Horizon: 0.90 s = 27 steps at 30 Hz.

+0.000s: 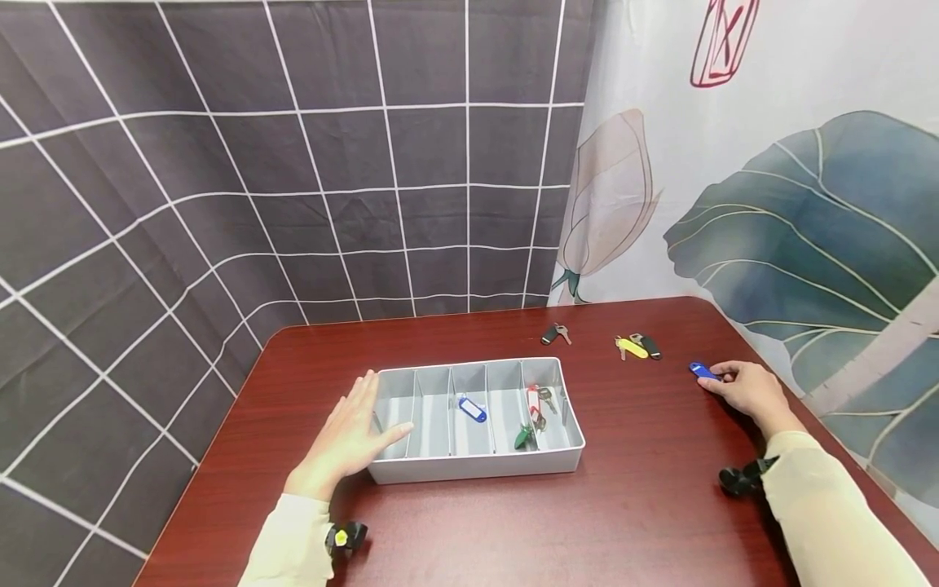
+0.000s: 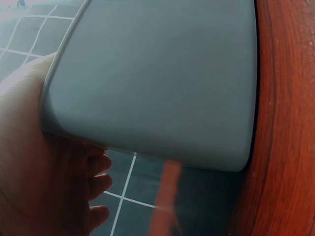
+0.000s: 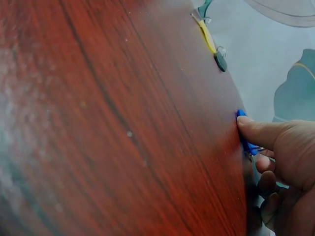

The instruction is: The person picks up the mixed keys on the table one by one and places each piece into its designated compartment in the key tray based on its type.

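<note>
A grey tray [image 1: 477,468] with dividers stands on the table. My left hand [image 1: 350,436] rests at its left end, fingers fairly straight along the outside and thumb reaching over the rim. Inside lie a blue key tag [image 1: 473,409] in the middle compartment, and a red key tag [image 1: 533,401] with keys in the rightmost one. A green key tag [image 1: 523,437] leans by the last divider. Far to the right, my right hand [image 1: 750,391] pinches another blue key tag [image 3: 240,129] between thumb and fingers, at the tabletop; its key is mostly hidden by the fingers.
Toward the back of the table [image 1: 469,530] lies a black key tag [image 1: 549,335] with a key. Right of it, a yellow key tag [image 1: 632,349] and another black key tag [image 1: 650,347] lie together with keys. Curtains hang behind the table.
</note>
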Motion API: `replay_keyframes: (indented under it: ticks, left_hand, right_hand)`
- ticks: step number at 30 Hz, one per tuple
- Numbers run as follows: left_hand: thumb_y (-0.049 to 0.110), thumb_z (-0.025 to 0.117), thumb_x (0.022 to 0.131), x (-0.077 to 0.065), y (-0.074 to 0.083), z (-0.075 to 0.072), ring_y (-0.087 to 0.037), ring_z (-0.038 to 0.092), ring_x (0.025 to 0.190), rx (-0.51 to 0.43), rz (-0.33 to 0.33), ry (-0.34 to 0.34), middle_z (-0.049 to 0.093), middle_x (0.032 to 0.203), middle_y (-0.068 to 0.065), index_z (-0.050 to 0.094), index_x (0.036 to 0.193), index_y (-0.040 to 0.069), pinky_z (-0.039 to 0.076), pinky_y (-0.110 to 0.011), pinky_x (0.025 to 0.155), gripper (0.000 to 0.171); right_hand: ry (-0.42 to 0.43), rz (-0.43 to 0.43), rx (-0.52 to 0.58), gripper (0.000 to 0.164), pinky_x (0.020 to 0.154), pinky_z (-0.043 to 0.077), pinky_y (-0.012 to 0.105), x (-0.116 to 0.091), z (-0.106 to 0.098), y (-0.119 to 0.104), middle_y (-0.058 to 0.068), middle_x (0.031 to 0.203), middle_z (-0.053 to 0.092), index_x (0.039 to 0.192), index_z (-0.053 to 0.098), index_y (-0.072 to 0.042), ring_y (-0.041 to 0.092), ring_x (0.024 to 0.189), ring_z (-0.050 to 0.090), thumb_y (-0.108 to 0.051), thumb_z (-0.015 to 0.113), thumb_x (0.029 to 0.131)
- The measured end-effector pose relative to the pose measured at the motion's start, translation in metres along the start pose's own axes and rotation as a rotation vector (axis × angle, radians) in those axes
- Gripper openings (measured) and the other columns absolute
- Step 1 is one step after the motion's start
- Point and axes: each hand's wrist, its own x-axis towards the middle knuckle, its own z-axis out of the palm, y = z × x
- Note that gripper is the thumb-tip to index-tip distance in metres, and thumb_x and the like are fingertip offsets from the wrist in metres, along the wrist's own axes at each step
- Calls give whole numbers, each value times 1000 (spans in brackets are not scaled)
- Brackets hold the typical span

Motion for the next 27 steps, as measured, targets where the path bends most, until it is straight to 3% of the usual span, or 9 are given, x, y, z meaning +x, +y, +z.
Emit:
replay_keyframes:
  ticks: [13,27]
  left_hand:
    - [78,49,79,0,1,-1,-37,18,144,2,8,-5,20,157,-19,20,152,0,21,-57,112,111]
    - [78,50,79,0,1,-2,-37,18,144,-1,4,-9,20,157,-19,20,152,-1,22,-57,112,112]
  right_hand:
    - [-5,3,34,54,70,42,51,-7,3,-6,23,94,63,109,64,5,38,86,52,-42,72,84]
    - [-89,13,73,53,69,43,41,-12,9,-24,15,90,65,111,65,5,32,86,52,-39,75,82]
